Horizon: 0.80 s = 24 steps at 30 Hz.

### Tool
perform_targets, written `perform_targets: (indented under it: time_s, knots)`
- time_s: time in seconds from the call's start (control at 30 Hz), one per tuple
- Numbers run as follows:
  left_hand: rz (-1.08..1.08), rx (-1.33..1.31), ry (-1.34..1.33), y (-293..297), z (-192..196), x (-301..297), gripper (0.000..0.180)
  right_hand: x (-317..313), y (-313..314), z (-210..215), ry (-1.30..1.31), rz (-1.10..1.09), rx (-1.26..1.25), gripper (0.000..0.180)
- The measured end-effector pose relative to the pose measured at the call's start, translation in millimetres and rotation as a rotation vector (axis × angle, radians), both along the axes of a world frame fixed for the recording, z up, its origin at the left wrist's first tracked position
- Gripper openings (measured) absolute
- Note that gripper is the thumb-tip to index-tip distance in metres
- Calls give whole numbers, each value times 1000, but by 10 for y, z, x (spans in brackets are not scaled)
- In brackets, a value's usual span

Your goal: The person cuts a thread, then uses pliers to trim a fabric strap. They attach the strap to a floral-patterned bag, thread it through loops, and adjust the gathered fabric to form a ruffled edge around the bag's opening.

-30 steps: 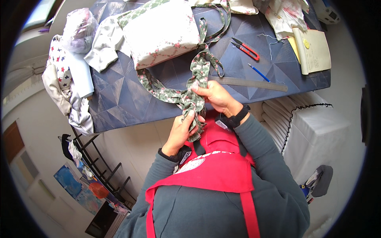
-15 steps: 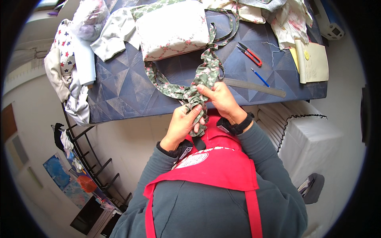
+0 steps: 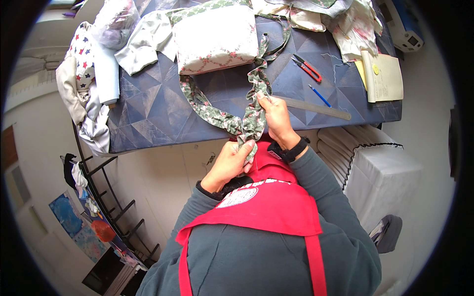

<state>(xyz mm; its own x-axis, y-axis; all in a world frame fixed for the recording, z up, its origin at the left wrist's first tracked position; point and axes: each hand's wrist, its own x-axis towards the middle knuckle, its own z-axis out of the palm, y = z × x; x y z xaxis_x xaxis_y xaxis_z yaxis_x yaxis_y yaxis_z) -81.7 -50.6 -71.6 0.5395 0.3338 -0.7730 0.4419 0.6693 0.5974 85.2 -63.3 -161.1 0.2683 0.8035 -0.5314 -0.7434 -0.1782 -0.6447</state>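
A gathered strap (image 3: 210,112) of green flowered fabric loops down from a white flowered fabric bag (image 3: 215,42) on the table. My left hand (image 3: 232,160) pinches the strap's lower end, just off the table's near edge. Higher up, my right hand (image 3: 275,116) grips the ruffled right-hand length between thumb and fingers. Between the hands the cloth is bunched in folds. The fingertips of both hands are partly hidden by the fabric.
Right of the strap lie a metal ruler (image 3: 313,107), a blue pen (image 3: 320,95), red thread snips (image 3: 307,68) and a notebook (image 3: 385,76). Folded cloths (image 3: 86,93) hang over the left edge of the dark table (image 3: 143,133). A white-covered stool or box (image 3: 382,172) stands below right.
My left hand has moved down, toward my body, along the strap, and my right hand is slightly farther right. The cloth between them is now more stretched out.
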Motion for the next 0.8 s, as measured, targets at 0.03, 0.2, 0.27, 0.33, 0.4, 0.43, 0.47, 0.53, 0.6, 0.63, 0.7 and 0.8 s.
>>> perform_targets:
  time_s: [0.03,0.2,0.27,0.33,0.4,0.43,0.47,0.53,0.6,0.63,0.7,0.8]
  knots:
    - [13,7,-5,7,-12,-1,39,-3,-17,40,41,-8,24,24]
    - [25,57,-56,68,-71,-3,40,-122,-210,267,246,269,-33,27]
    - [-28,43,-34,44,-85,2,40,-105,-209,256,174,203,-8,28]
    - [-45,22,-27,-1,-82,2,40,-66,-186,214,159,139,-73,31]
    - [-25,38,-56,-26,-77,-8,39,-53,-185,188,171,146,-23,31]
    - [-31,24,-45,-31,-75,-15,39,-60,-197,189,162,149,-88,31]
    - [-44,22,-40,-24,-77,-25,40,-62,-224,200,183,161,-46,31]
    - [-24,26,-96,-3,-82,-44,41,-86,-299,258,267,246,33,30]
    - [-49,52,-146,26,-94,-63,43,-100,-357,321,186,395,19,26]
    - [-85,26,-151,31,-100,-70,43,-93,-375,346,167,406,8,24]
    - [-128,-8,-162,51,-105,-92,43,-99,-355,372,204,324,35,25]
    - [-117,-14,-153,125,-79,-144,34,-71,-290,379,259,210,100,27]
